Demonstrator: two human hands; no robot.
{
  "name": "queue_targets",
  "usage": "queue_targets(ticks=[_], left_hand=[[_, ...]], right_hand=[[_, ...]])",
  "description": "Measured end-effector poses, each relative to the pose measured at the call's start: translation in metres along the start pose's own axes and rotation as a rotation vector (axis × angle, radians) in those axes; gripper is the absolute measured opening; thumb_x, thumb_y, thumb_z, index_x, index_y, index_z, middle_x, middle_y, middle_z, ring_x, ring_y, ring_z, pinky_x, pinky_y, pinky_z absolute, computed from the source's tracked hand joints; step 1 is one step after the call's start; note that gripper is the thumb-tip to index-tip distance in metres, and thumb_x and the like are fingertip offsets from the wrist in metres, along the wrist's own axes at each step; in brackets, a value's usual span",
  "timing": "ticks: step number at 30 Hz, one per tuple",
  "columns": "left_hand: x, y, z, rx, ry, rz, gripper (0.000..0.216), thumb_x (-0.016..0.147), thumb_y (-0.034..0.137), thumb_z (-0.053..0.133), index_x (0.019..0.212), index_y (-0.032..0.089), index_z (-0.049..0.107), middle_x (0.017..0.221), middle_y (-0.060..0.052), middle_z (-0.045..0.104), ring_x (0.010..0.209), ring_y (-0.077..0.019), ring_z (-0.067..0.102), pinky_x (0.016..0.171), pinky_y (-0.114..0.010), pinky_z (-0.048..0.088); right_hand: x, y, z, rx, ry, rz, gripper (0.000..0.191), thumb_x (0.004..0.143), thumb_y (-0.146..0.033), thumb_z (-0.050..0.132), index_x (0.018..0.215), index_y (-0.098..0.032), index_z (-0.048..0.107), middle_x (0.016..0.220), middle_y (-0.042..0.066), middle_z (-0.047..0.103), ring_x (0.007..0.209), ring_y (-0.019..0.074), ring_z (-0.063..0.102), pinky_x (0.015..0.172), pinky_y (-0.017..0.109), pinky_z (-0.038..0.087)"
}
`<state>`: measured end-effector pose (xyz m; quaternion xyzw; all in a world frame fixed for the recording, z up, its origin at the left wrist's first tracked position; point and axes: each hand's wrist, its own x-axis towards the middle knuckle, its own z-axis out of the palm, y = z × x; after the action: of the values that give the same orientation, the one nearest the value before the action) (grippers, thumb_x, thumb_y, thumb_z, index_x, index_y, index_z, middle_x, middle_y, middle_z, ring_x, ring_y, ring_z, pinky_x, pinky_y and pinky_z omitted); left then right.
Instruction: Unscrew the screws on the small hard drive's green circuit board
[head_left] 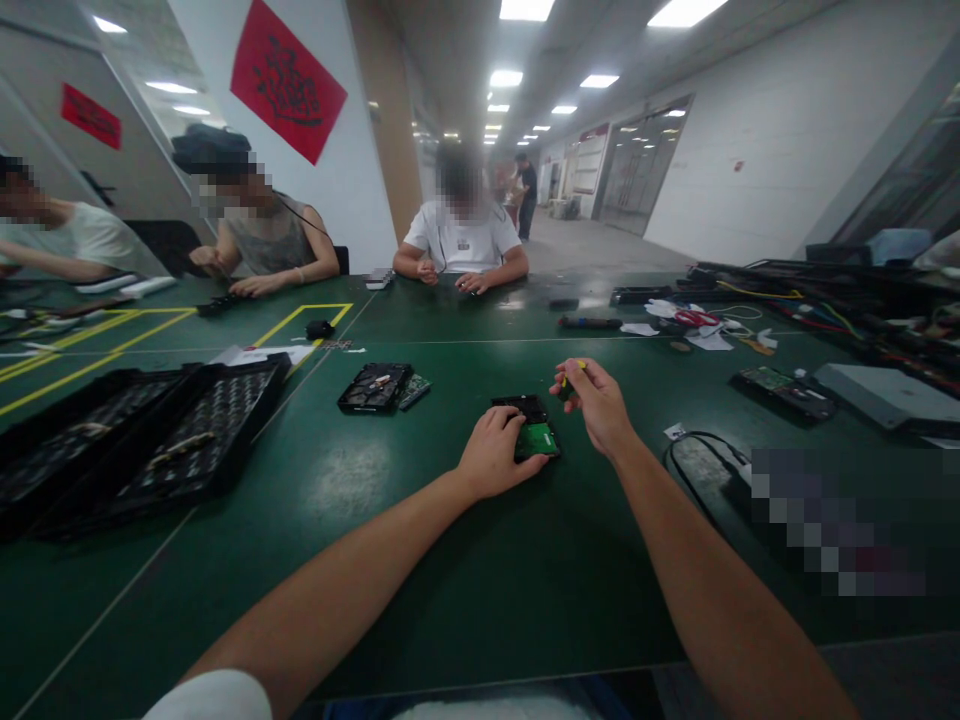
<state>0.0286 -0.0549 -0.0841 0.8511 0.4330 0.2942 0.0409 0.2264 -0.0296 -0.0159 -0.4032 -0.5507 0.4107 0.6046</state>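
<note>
A hard drive (534,412) with a black case and a green circuit board lies on the table in front of me. My left hand (495,452) grips it from the left, fingers over its far side and thumb along the near edge, hiding part of the board. Just right of the drive and raised above the table, my right hand (592,400) is closed around a small yellow-and-black screwdriver (574,368). Its tip is hard to make out. A second black drive case (375,388) sits to the left, with a loose circuit board (415,391) beside it.
Two black trays (202,440) stand on the green table (420,580) at left. To the right are a black cable (686,470), another drive (784,392), a grey box (889,392) and piled wires. Several people sit across the table.
</note>
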Motion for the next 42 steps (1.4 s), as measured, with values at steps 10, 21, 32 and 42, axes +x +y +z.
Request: queue_targets(ticks=[10,21,32,42], left_hand=[[0.0,0.0,0.0,0.012,-0.006,0.005,0.069,0.084,0.063,0.068,0.133,0.015,0.062,0.137,-0.016,0.059,0.131,-0.0349,0.053,0.115,-0.051,0.043],[0.0,0.0,-0.001,0.004,0.004,0.006,0.067,0.084,0.063,0.068,0.132,0.016,0.063,0.136,-0.016,0.059,0.131,-0.0351,0.053,0.115,-0.051,0.044],[-0.001,0.0,0.0,0.009,-0.003,0.009,0.07,0.084,0.063,0.068,0.134,0.014,0.061,0.137,-0.017,0.059,0.131,-0.0349,0.052,0.115,-0.051,0.043],[-0.001,-0.002,0.001,0.013,-0.008,0.001,0.069,0.084,0.063,0.069,0.134,0.017,0.061,0.137,-0.016,0.059,0.131,-0.0348,0.052,0.115,-0.051,0.044]], right_hand=[[-0.002,0.0,0.001,0.153,-0.024,0.06,0.04,0.085,-0.058,0.076,0.103,-0.025,0.061,0.097,0.002,0.073,0.094,0.0205,0.073,0.059,0.024,0.06],[-0.008,0.001,0.008,0.239,-0.048,0.059,0.037,0.089,-0.057,0.073,0.105,-0.024,0.067,0.095,0.002,0.071,0.089,0.0181,0.07,0.064,0.026,0.062],[-0.008,0.004,0.002,0.258,-0.028,0.04,0.037,0.088,-0.058,0.073,0.106,-0.026,0.066,0.099,0.003,0.071,0.092,0.0203,0.071,0.051,0.022,0.056],[-0.006,0.009,0.003,0.248,0.062,0.06,0.043,0.085,-0.062,0.073,0.105,-0.025,0.066,0.091,0.001,0.07,0.083,0.017,0.071,0.057,0.024,0.059]])
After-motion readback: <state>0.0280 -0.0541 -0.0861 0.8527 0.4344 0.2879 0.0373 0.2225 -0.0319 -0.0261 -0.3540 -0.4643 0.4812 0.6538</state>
